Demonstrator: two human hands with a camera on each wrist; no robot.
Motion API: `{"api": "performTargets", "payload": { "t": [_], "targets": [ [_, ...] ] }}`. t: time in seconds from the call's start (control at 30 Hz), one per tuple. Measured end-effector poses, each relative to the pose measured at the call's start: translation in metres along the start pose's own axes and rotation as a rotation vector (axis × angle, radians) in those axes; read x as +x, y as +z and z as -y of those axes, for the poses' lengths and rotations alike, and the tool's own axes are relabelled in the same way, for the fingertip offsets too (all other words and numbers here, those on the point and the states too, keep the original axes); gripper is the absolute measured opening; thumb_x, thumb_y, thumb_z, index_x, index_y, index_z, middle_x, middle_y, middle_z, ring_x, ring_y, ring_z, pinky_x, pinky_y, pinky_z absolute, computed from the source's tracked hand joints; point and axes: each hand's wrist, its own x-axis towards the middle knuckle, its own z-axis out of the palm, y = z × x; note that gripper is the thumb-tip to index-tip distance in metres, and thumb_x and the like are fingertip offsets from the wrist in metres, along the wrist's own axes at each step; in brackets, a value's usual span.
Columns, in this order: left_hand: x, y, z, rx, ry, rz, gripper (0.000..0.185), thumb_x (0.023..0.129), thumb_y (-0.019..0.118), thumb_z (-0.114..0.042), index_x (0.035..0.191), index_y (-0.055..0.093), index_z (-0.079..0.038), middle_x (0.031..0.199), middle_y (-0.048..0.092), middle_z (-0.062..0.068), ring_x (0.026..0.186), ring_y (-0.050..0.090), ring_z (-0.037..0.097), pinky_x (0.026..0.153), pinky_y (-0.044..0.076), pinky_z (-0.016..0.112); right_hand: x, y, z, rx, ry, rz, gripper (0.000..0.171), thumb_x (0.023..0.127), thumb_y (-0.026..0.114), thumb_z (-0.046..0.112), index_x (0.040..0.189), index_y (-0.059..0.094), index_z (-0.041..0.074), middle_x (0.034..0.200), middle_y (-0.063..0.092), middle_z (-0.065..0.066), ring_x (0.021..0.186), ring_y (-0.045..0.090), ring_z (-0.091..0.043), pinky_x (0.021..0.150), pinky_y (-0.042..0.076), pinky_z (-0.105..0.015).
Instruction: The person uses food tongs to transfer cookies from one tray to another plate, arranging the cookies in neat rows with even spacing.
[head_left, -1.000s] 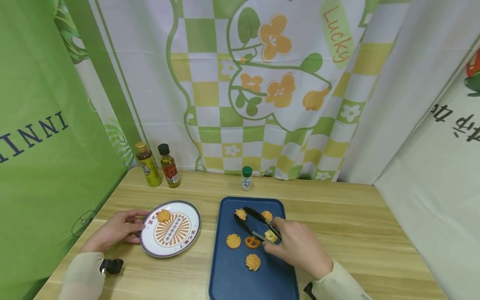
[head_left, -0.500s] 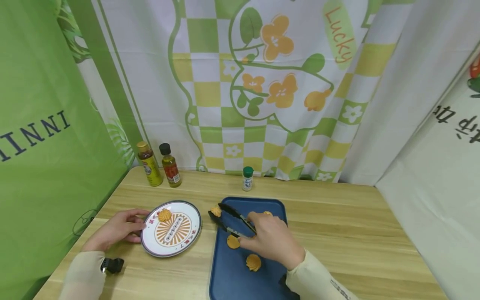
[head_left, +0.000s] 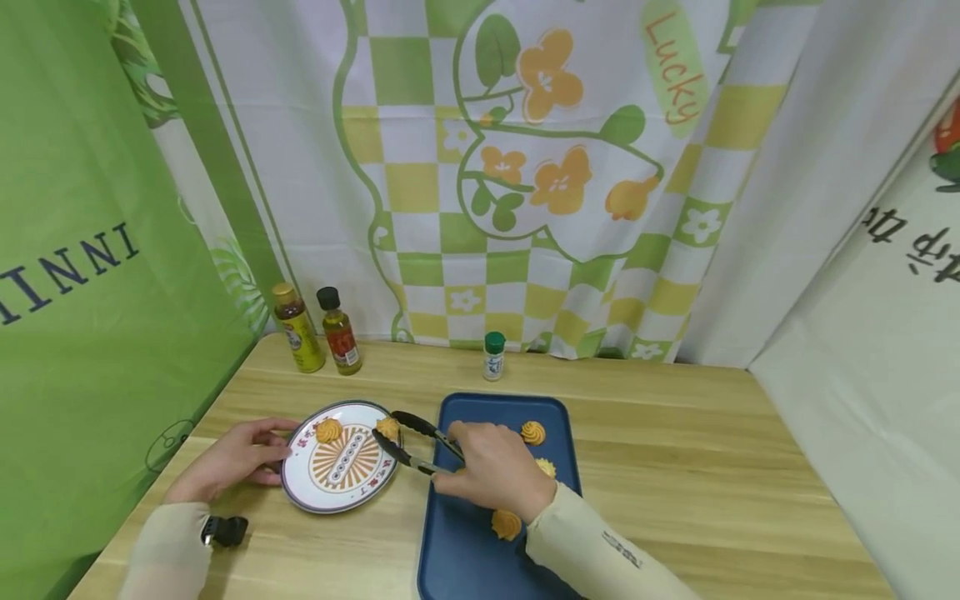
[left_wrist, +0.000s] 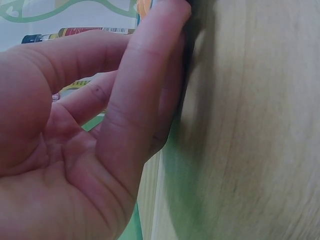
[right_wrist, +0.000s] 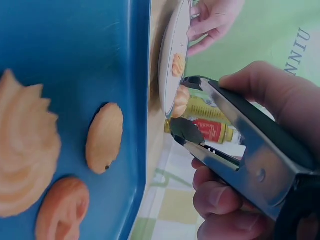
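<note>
My left hand [head_left: 236,457] grips the left rim of a white plate [head_left: 311,483] with an orange sunburst pattern. One swirled cookie [head_left: 328,431] lies on the plate near its upper left. My right hand [head_left: 498,467] holds black-and-silver tongs [right_wrist: 235,145]. Between the tongs' black tips is a second cookie [head_left: 387,428], over the plate's right rim; whether it touches the plate I cannot tell. Below my right hand lies a blue tray [head_left: 457,558]. A swirled cookie [right_wrist: 22,150], a round flat cookie [right_wrist: 105,137] and a pretzel [right_wrist: 62,210] lie on it.
Two more cookies, one swirled [head_left: 533,432] and one pale [head_left: 546,467], lie on the tray's right side. Behind the plate stand a yellow-labelled bottle [head_left: 302,333] and a red-labelled bottle [head_left: 341,337]. A green-capped shaker [head_left: 493,358] stands behind the tray. A patterned curtain [head_left: 525,275] hangs behind the table.
My right hand has moved left with the tongs, carrying a cookie from the tray's upper left to the plate's right rim. My left hand stays at the plate.
</note>
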Motion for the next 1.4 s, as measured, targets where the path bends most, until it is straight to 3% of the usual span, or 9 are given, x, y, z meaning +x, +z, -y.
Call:
{"api": "performTargets", "payload": {
  "t": [0.13, 0.47, 0.73, 1.4],
  "targets": [
    [0.000, -0.001, 0.000, 0.005, 0.001, 0.004, 0.063, 0.107, 0.067, 0.002, 0.162, 0.040, 0.015, 0.121, 0.066, 0.020, 0.089, 0.074, 0.023, 0.078, 0.077, 0.036, 0.012, 0.003, 0.007, -0.026, -0.021, 0.011, 0.039, 0.092, 0.082, 0.042, 0.115, 0.077, 0.011, 0.072, 0.057, 0.005, 0.051, 0.036, -0.006, 0.043, 0.027, -0.020],
    [0.001, -0.001, 0.001, -0.004, 0.019, 0.011, 0.062, 0.108, 0.064, 0.004, 0.162, 0.037, 0.017, 0.121, 0.066, 0.020, 0.087, 0.074, 0.020, 0.077, 0.076, 0.035, 0.038, 0.009, 0.017, -0.072, -0.041, 0.044, 0.032, 0.091, 0.080, 0.045, 0.095, 0.071, 0.014, 0.068, 0.044, 0.008, 0.053, 0.038, -0.009, 0.044, 0.029, -0.023],
    [0.003, -0.001, 0.002, -0.005, 0.018, 0.005, 0.061, 0.108, 0.063, 0.005, 0.162, 0.037, 0.017, 0.120, 0.066, 0.019, 0.086, 0.074, 0.020, 0.077, 0.076, 0.034, 0.043, 0.016, 0.019, -0.096, -0.030, 0.075, 0.036, 0.092, 0.083, 0.048, 0.099, 0.072, 0.014, 0.071, 0.052, 0.007, 0.055, 0.042, -0.009, 0.045, 0.035, -0.024],
    [0.005, -0.003, 0.005, 0.003, 0.012, 0.006, 0.061, 0.109, 0.063, 0.004, 0.162, 0.037, 0.017, 0.119, 0.065, 0.017, 0.086, 0.073, 0.020, 0.076, 0.076, 0.034, 0.050, 0.025, 0.023, -0.140, -0.050, 0.062, 0.035, 0.090, 0.082, 0.048, 0.099, 0.072, 0.016, 0.072, 0.052, 0.009, 0.057, 0.045, -0.009, 0.045, 0.038, -0.025]
  ]
}}
